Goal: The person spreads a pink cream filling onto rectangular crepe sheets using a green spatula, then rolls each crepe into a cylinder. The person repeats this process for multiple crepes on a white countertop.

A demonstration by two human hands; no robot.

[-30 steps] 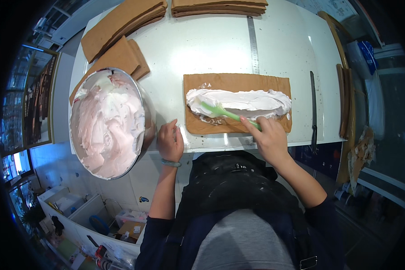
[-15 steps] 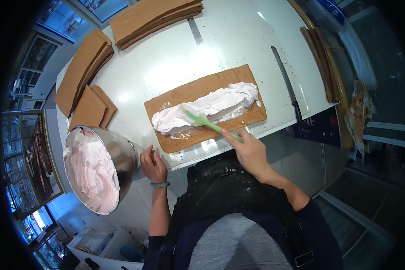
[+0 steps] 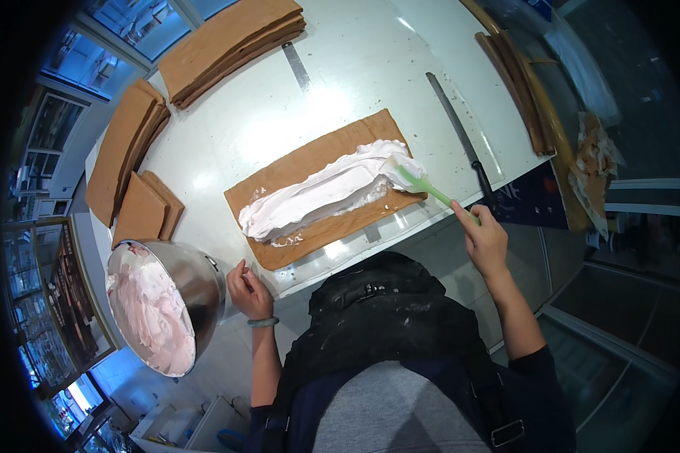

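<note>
My right hand is closed round the handle of a green spatula. Its blade, smeared with cream, presses into the right end of a long white cream mound. This mound lies lengthwise along a rectangular brown cake sheet, with bare cake showing on both long sides. My left hand, a bangle at its wrist, holds nothing at the table's front edge, its fingers loosely bent and apart. Beside it, a tilted metal bowl contains pale pink cream.
Stacked brown cake sheets lie at the back left, with more stacks along the left side. A metal strip and a long black-handled knife rest on the white table. Dark brown slabs line the right edge.
The spatula has swept from the mound's left part to its right end, leaving the cream smoother and flatter. My right hand moved right with it; my left hand stays by the bowl.
</note>
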